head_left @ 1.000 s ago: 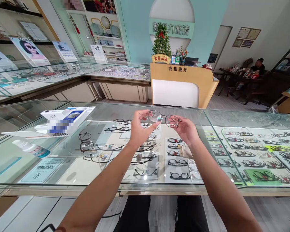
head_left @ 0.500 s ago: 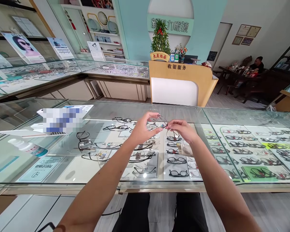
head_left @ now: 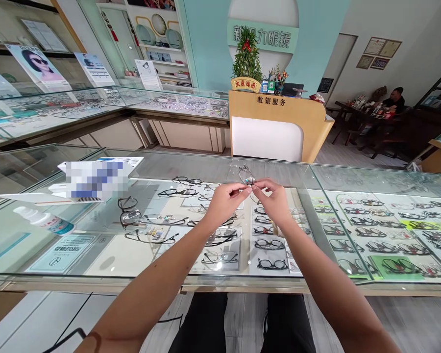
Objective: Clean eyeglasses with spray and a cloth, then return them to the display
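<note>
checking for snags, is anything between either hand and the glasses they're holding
Nothing visible: the fingertips of the left hand and right hand meet right at the glasses. The bottle lies apart, off to the left.

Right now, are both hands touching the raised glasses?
Touching: the head view shows the glasses pinched where the left hand and right hand meet.

Dark-rimmed glasses (head_left: 247, 174), white bottle (head_left: 36, 215) with teal label (head_left: 64, 227), green card (head_left: 378, 267), black trousers (head_left: 202, 323)
</note>
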Available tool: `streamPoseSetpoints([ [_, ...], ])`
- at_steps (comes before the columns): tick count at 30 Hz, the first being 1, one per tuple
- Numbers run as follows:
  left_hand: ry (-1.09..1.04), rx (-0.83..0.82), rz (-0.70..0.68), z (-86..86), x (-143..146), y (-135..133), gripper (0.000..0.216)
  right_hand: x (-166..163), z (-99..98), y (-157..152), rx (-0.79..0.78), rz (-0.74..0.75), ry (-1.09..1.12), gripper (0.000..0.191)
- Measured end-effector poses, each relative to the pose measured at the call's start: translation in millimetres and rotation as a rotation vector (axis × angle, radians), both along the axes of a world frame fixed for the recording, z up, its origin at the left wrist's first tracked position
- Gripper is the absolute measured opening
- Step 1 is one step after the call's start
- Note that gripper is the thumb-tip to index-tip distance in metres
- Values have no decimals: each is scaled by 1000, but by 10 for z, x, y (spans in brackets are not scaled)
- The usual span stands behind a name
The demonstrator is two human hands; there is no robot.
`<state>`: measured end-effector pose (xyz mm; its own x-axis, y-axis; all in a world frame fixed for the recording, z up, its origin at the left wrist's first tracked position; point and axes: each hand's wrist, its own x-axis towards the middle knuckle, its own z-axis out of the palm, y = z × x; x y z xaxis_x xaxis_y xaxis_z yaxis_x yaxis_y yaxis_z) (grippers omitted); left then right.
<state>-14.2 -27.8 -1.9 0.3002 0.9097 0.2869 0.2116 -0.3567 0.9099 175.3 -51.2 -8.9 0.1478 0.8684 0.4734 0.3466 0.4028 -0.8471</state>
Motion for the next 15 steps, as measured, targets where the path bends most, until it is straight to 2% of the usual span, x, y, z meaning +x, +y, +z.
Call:
streamPoseSetpoints([
  [4,-56,-62,-5,-19,24,17,38,-67,-56,-24,88,-40,-114,14],
  [11,-84,-100,77,-18,-1,71,41,-101,-52,-64,88,18,-155,16],
  [15,-87,-110,90,-3,-64,151,40,-78,-17,-75,35,64,-122,15],
])
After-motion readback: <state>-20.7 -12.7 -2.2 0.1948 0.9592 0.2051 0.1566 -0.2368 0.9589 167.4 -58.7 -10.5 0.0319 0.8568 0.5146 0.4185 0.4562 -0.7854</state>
